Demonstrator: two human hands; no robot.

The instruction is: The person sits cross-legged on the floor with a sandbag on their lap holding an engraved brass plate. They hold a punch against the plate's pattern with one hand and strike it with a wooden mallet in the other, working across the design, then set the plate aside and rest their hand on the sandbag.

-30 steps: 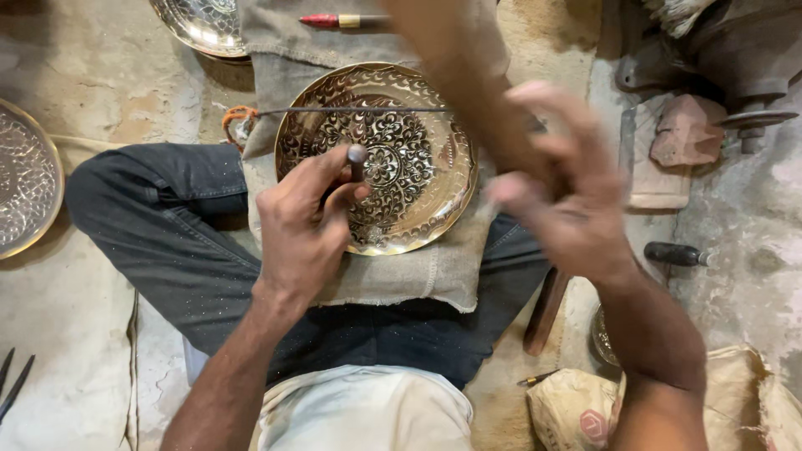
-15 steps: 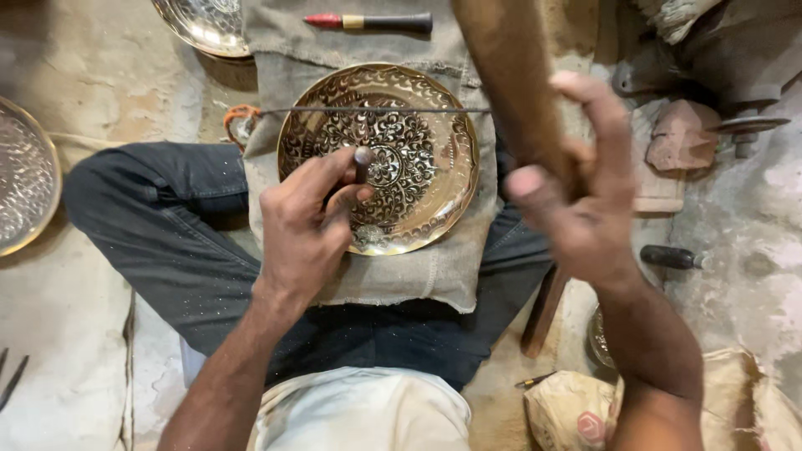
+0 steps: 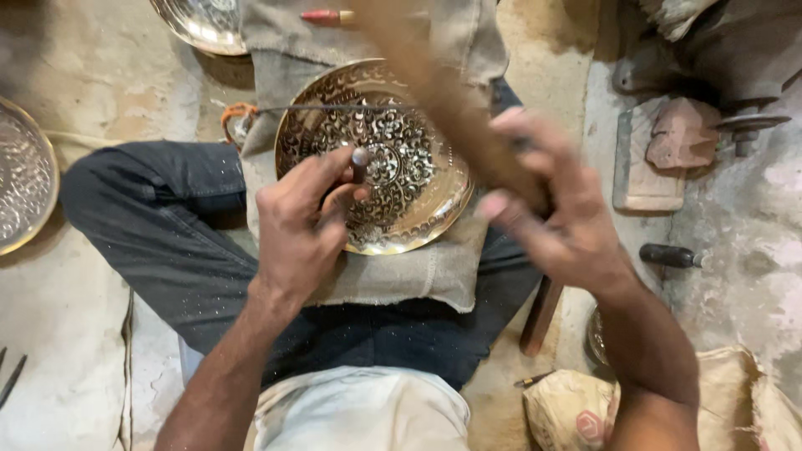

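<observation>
My left hand [image 3: 296, 225] pinches a small steel chisel [image 3: 359, 164] upright, its fingers [image 3: 322, 171] closed round the shank and its tip resting on the engraved brass plate [image 3: 376, 154], a little left of the central rosette. The plate lies on a burlap pad [image 3: 401, 271] across my lap, between my crossed legs in dark trousers [image 3: 159, 225].

My right hand [image 3: 555, 209] is wrapped shut round the handle of a wooden mallet [image 3: 443, 96], which is blurred and slants over the plate's right half, above and to the right of the chisel head.

To cut cleanly, I judge the chisel should stand steady with the heel of my left hand braced on the pad, and the mallet should land square on the chisel's flat top with light, even taps. A glancing blow could skid the tip across the finished scrollwork.

Another patterned plate [image 3: 25, 179] lies on the floor at my left, and a red-handled tool [image 3: 330, 16] rests beyond the pad.
</observation>
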